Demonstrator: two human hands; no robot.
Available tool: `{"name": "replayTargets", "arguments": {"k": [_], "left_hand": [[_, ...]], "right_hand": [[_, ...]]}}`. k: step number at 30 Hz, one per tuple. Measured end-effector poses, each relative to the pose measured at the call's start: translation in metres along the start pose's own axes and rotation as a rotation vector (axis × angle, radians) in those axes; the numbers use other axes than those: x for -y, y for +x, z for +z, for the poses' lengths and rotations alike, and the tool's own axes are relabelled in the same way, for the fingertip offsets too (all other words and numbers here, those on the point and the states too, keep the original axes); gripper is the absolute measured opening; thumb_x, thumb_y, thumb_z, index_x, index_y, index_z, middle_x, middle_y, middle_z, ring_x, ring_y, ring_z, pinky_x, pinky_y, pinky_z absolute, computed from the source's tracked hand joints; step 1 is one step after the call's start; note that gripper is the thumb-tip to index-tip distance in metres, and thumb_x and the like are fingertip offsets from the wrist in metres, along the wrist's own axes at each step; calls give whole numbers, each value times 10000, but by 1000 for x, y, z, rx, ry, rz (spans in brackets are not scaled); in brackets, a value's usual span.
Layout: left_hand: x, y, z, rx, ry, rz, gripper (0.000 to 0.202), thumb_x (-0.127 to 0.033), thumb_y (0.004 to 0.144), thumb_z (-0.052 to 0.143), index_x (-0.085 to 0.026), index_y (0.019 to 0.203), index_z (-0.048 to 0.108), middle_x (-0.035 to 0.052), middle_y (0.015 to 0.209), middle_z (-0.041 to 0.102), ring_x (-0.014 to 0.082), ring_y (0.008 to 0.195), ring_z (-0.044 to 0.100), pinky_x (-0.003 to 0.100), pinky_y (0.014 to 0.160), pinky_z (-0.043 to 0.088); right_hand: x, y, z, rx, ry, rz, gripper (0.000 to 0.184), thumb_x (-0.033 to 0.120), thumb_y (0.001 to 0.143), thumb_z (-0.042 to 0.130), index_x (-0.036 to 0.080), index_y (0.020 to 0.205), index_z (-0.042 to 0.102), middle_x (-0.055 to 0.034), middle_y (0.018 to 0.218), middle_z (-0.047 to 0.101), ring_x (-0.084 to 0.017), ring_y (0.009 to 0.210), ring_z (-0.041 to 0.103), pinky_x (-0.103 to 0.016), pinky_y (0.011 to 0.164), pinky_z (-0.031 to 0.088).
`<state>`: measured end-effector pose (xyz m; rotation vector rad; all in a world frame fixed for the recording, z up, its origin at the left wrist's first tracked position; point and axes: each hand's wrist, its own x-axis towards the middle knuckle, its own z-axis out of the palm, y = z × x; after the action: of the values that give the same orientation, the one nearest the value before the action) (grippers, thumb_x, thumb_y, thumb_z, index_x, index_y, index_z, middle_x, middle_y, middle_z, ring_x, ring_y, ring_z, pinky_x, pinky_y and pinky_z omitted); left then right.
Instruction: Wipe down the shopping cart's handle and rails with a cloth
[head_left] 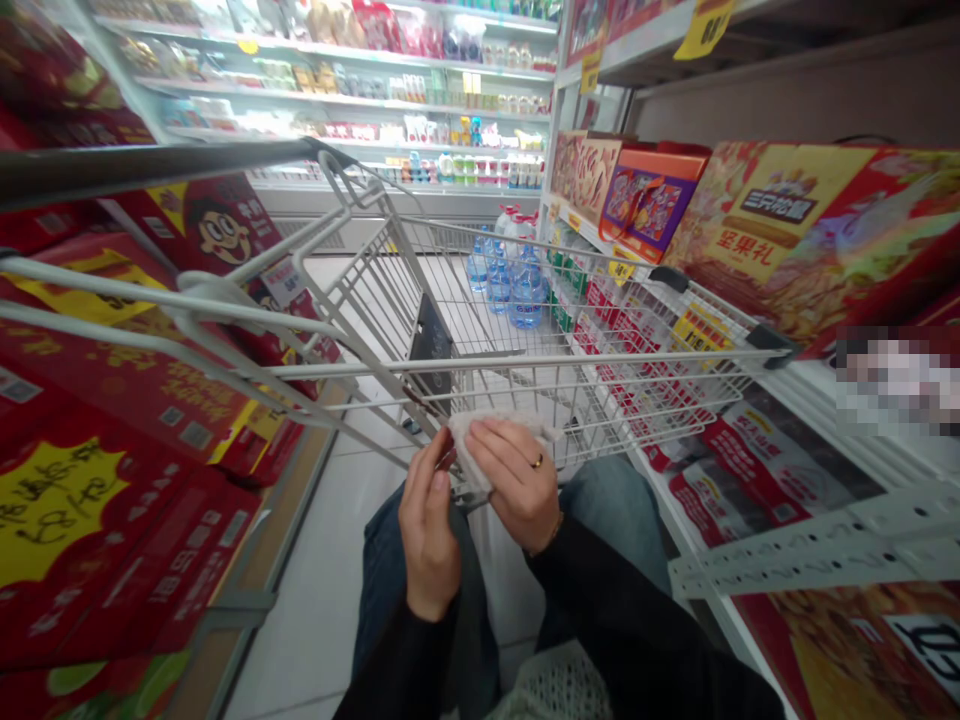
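My left hand (pixel 429 522) and my right hand (pixel 517 482) hold a crumpled white tissue or wipe (pixel 471 450) between them. The tissue lies against the near end of a white wire shopping cart (pixel 592 375), and I cannot tell whether it touches the bars. A ring and a thin bracelet show on my right hand. Black sleeves cover both forearms, and blue jeans show below my hands. The cart's basket holds nothing that I can make out, apart from a dark flat panel (pixel 431 350) standing inside it.
Red boxed goods (pixel 97 345) are stacked along the left. Gift boxes (pixel 817 230) fill the shelves on the right. Bottled water (pixel 517 290) stands beyond the cart, with a lit drinks display (pixel 322 90) behind. White floor tiles (pixel 315 620) run below.
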<state>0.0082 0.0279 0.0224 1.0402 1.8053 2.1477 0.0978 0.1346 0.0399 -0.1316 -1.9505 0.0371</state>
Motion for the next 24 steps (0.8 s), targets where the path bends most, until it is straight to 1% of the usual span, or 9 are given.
{"name": "replayTargets", "arguments": {"k": [4,6,8,10,12,16,18,20,24], "left_hand": [[3,-2,2,8,-53,14,449,-456,1057,478,-283,1439,636,86,1496,614,246,1367,606,386,1163,511],[3,-2,2,1,-50,18,443,-449,1050,499,-285,1438,637,86,1492,615,245,1371,602,383,1168,509],[3,-2,3,-2,-48,19,444,-441,1046,509,-278,1439,637,89,1489,617,244,1374,600,383,1178,501],[2,-1,3,-4,-47,17,444,-434,1045,510,-266,1435,639,94,1490,619,246,1369,605,388,1183,499],[1,-1,4,-10,-36,15,446,-436,1041,513,-254,1426,644,99,1481,627,251,1362,612,398,1179,506],[-3,0,3,-22,11,14,469,-458,999,586,-238,1408,654,103,1464,642,271,1354,622,405,1150,534],[-5,1,2,-18,0,-2,471,-453,983,615,-234,1398,661,103,1460,648,275,1355,625,403,1152,535],[-6,2,1,-11,-8,-20,473,-450,976,626,-222,1388,666,111,1441,662,281,1344,635,417,1162,529],[-6,5,0,0,-1,-32,498,-459,959,651,-209,1390,658,126,1420,673,289,1329,648,428,1163,531]], "right_hand": [[-14,-41,1,37,13,33,552,-35,924,429,146,1383,678,-109,1255,793,-222,1283,704,-416,1080,616],[-19,-52,1,55,11,38,580,-42,910,425,157,1394,673,-107,1257,793,-221,1280,706,-423,1073,620],[-21,-54,1,62,4,34,582,-43,909,422,160,1391,675,-105,1262,792,-220,1276,707,-427,1070,622],[-20,-47,-1,66,-2,16,553,-35,927,423,152,1379,681,-106,1253,795,-219,1268,711,-422,1065,624],[-17,-30,-7,57,-5,-12,517,-18,952,439,150,1375,683,-104,1251,796,-215,1283,704,-412,1083,616],[-12,13,-17,-33,20,-44,490,26,987,468,170,1413,663,-91,1324,770,-203,1370,651,-407,1155,582],[-12,22,-18,-61,35,-35,482,37,996,470,170,1419,659,-89,1342,762,-201,1381,642,-405,1165,579],[-14,13,-14,-53,31,-22,472,37,997,476,165,1409,666,-91,1329,768,-204,1368,651,-404,1155,586],[-21,-40,-3,7,13,12,506,-37,951,447,146,1348,701,-97,1237,803,-202,1293,701,-388,1078,625]]}}
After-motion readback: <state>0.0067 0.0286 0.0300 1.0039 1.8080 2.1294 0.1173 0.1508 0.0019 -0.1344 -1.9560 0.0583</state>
